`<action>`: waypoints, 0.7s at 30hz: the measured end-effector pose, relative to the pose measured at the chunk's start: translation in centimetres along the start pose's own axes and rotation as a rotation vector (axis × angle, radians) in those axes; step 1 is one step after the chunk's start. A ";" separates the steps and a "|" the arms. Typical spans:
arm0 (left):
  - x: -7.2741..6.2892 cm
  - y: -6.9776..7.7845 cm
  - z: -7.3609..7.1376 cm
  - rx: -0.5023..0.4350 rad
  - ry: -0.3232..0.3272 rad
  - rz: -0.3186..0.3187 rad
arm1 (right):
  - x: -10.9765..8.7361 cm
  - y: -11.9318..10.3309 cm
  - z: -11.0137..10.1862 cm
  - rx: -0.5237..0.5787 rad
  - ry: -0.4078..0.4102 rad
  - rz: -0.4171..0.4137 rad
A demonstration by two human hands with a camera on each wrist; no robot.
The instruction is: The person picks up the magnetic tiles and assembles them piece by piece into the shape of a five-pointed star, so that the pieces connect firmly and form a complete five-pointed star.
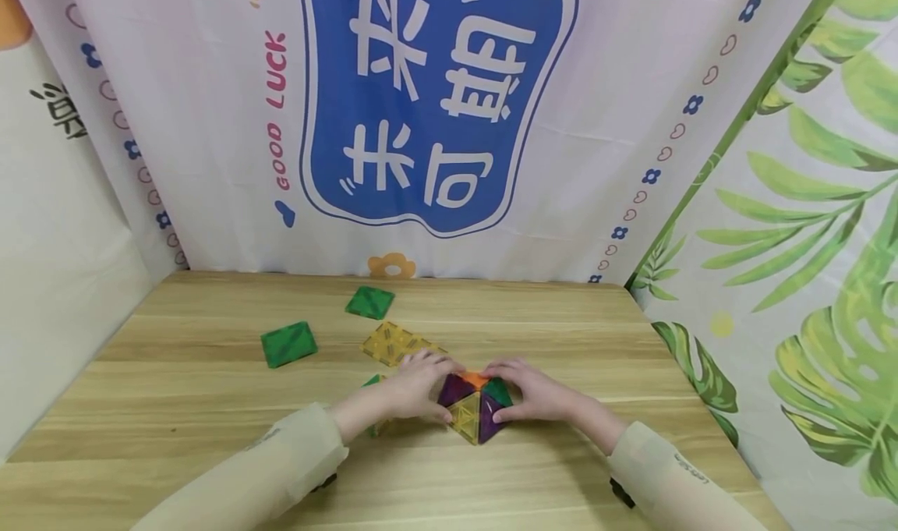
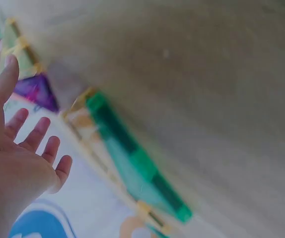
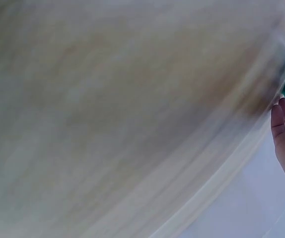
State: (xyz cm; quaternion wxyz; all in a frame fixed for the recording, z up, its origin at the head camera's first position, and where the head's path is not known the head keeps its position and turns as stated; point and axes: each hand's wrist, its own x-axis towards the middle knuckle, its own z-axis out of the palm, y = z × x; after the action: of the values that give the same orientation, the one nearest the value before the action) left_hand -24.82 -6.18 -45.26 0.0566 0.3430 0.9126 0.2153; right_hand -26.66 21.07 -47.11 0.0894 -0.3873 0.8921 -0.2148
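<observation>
On the left of the bench, a green tile lies flat. Then comes the left hand, whose thumb and fingers are curved round the left side of a cluster of coloured triangles, near the middle of the bench. The right hand grasps its other side likewise. The cluster should be light and stiff, perhaps slippery (it looks like smooth plastic); its joints could part, so gentle, even holding at both sides suits.
</observation>
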 end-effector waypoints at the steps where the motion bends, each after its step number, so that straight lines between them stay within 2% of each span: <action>1: -0.2 -0.1 -0.4 0.000 0.002 -0.006 | 0.0 0.1 0.0 0.001 -0.005 0.007; 4: -1.1 -0.7 -1.7 -0.017 0.020 -0.028 | 0.1 0.3 0.1 0.002 -0.012 0.025; 9: -3.2 -2.1 -3.1 -0.020 0.023 -0.026 | 0.0 0.2 0.2 -0.003 -0.011 0.027; 15: -5.7 -4.5 -3.6 0.010 -0.018 -0.050 | 0.0 -0.9 0.3 0.000 -0.047 0.004; 21: -6.4 -6.2 -3.3 -0.004 -0.050 -0.068 | 0.1 -2.1 0.7 0.016 -0.072 -0.008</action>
State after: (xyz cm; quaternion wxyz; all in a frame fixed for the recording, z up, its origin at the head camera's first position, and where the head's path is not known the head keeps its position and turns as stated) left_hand -24.50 -15.65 -45.24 0.0875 0.3171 0.9215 0.2064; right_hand -25.19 19.52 -46.79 0.1238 -0.3975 0.8851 -0.2081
